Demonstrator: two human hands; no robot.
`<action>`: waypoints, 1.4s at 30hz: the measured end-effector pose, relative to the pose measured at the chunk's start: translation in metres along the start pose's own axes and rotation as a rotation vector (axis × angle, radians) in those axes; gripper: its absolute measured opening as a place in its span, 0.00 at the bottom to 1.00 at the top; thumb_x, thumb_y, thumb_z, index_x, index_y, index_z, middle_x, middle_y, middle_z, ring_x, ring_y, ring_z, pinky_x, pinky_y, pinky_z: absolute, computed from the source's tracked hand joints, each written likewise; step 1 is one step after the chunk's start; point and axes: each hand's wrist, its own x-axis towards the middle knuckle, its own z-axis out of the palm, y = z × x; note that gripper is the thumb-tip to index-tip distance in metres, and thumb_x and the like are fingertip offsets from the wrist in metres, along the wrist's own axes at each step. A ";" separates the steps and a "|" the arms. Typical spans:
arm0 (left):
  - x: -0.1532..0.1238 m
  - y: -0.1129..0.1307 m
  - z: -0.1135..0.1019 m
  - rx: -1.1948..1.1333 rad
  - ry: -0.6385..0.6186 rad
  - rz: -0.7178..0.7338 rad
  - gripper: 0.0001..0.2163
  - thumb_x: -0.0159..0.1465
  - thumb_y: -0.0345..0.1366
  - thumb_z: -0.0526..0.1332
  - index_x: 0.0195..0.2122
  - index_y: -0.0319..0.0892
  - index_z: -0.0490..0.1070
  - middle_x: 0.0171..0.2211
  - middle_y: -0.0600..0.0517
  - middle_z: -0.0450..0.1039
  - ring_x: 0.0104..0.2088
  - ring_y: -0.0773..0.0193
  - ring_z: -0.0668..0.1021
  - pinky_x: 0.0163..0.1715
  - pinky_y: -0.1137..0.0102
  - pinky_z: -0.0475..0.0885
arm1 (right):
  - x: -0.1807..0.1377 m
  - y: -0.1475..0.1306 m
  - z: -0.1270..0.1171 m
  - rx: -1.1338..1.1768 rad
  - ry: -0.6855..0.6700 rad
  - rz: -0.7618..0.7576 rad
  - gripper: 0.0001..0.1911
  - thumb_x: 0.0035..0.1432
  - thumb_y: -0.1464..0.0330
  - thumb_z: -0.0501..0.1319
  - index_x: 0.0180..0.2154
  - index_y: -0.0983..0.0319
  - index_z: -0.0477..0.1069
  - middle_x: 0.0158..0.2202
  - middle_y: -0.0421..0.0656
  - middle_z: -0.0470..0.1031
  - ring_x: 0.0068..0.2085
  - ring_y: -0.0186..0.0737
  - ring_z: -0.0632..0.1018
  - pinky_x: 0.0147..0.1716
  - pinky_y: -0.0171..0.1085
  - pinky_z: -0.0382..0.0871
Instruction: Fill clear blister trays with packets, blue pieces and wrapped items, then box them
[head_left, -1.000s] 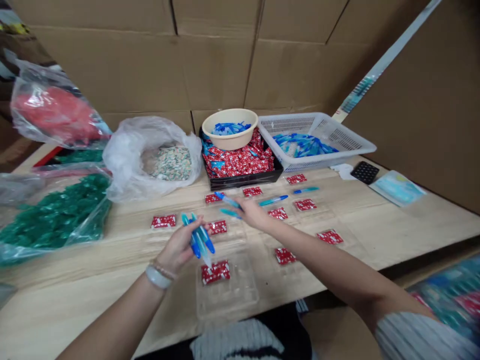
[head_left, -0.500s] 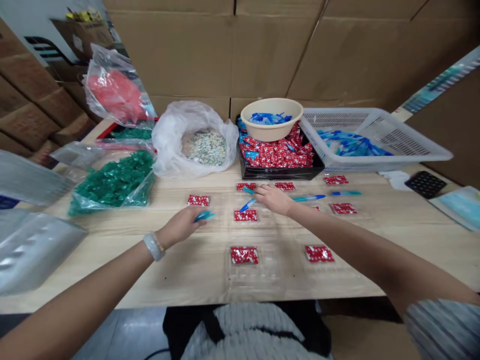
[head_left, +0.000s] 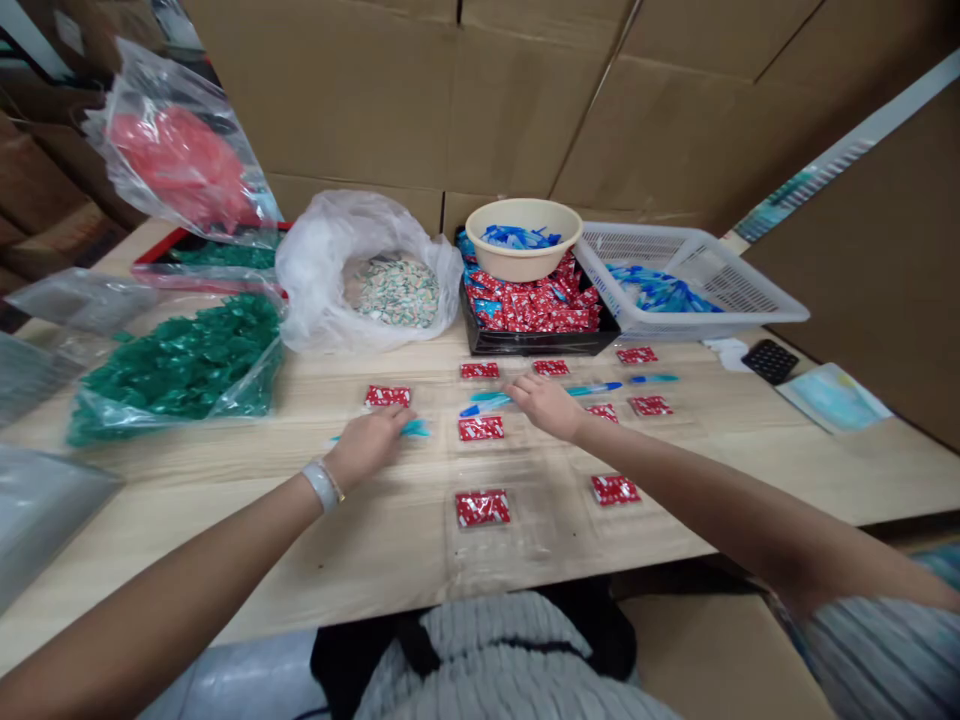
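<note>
My left hand [head_left: 369, 441] rests on the table, closed around blue pens [head_left: 414, 429] whose tips stick out to its right. My right hand [head_left: 545, 403] lies over the clear trays, fingers on a blue pen [head_left: 487, 400] that it sets down beside a red packet [head_left: 481, 428]. Two more blue pens [head_left: 600, 388] lie to the right. Several red packets sit in clear plastic trays [head_left: 517, 520] across the wooden table [head_left: 225, 520].
At the back stand a beige bowl [head_left: 523, 238] of blue pieces on a black tray of red packets [head_left: 534, 305], a white basket [head_left: 686, 280] of blue pens, a white bag [head_left: 360, 280], green [head_left: 180, 365] and red [head_left: 176, 165] bags. A black calculator [head_left: 769, 360] lies right.
My left hand came down from holding the pens upright to the table surface. My right hand stayed over the trays, laying a pen down. The camera view swung left.
</note>
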 end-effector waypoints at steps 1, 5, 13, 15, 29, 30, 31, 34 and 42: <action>0.000 0.002 -0.001 -0.141 0.074 -0.061 0.10 0.58 0.31 0.52 0.40 0.41 0.67 0.39 0.47 0.69 0.40 0.58 0.71 0.39 0.66 0.66 | -0.009 -0.008 0.000 0.013 -0.011 0.033 0.19 0.57 0.76 0.47 0.50 0.67 0.61 0.40 0.50 0.69 0.41 0.43 0.67 0.40 0.40 0.58; 0.006 0.027 -0.004 -1.036 0.118 -0.447 0.11 0.55 0.32 0.55 0.39 0.38 0.66 0.25 0.53 0.66 0.24 0.68 0.70 0.24 0.74 0.65 | -0.047 -0.041 -0.008 0.122 -0.112 0.034 0.18 0.56 0.75 0.49 0.49 0.66 0.63 0.37 0.49 0.70 0.39 0.43 0.69 0.37 0.41 0.59; 0.035 0.142 0.019 -1.778 -0.029 -0.450 0.11 0.54 0.28 0.55 0.38 0.38 0.68 0.32 0.51 0.71 0.30 0.70 0.74 0.31 0.76 0.69 | -0.058 -0.096 -0.053 1.202 0.287 0.403 0.17 0.58 0.62 0.49 0.47 0.61 0.59 0.34 0.43 0.68 0.33 0.36 0.70 0.33 0.37 0.65; 0.033 0.158 0.023 -1.628 -0.002 -0.355 0.12 0.57 0.32 0.53 0.42 0.38 0.66 0.40 0.49 0.70 0.36 0.67 0.74 0.34 0.74 0.69 | -0.064 -0.103 -0.053 1.489 0.297 0.479 0.16 0.57 0.60 0.48 0.45 0.60 0.59 0.26 0.37 0.64 0.24 0.31 0.67 0.24 0.33 0.64; -0.064 0.154 0.100 0.117 -0.246 0.432 0.19 0.62 0.26 0.44 0.54 0.41 0.58 0.51 0.43 0.62 0.49 0.56 0.66 0.48 0.60 0.63 | -0.261 -0.038 0.001 0.312 0.057 0.510 0.16 0.55 0.73 0.50 0.44 0.59 0.68 0.39 0.47 0.70 0.43 0.44 0.67 0.46 0.46 0.58; -0.064 0.155 0.106 0.148 -0.213 0.433 0.21 0.61 0.24 0.44 0.55 0.42 0.57 0.52 0.44 0.62 0.50 0.57 0.65 0.48 0.60 0.62 | -0.257 -0.043 0.006 0.260 0.049 0.475 0.17 0.55 0.74 0.50 0.45 0.59 0.68 0.40 0.48 0.70 0.44 0.45 0.67 0.47 0.46 0.57; -0.062 0.156 0.111 0.172 -0.182 0.425 0.22 0.60 0.23 0.44 0.55 0.42 0.56 0.52 0.44 0.61 0.51 0.57 0.65 0.49 0.60 0.62 | -0.253 -0.047 0.011 0.225 0.053 0.453 0.18 0.54 0.75 0.50 0.47 0.59 0.67 0.42 0.48 0.69 0.45 0.45 0.66 0.49 0.47 0.56; -0.055 0.162 0.121 0.207 -0.105 0.369 0.21 0.61 0.25 0.45 0.56 0.41 0.56 0.53 0.44 0.61 0.52 0.56 0.63 0.49 0.59 0.61 | -0.255 -0.058 0.026 0.201 0.093 0.413 0.19 0.57 0.71 0.50 0.51 0.61 0.63 0.48 0.50 0.66 0.50 0.46 0.64 0.50 0.47 0.55; -0.038 0.174 0.106 0.205 -0.091 0.463 0.25 0.60 0.43 0.52 0.58 0.43 0.52 0.58 0.43 0.54 0.57 0.51 0.57 0.53 0.55 0.57 | -0.213 -0.012 0.020 0.203 0.259 0.479 0.30 0.57 0.56 0.47 0.57 0.67 0.52 0.58 0.54 0.53 0.59 0.50 0.53 0.55 0.51 0.48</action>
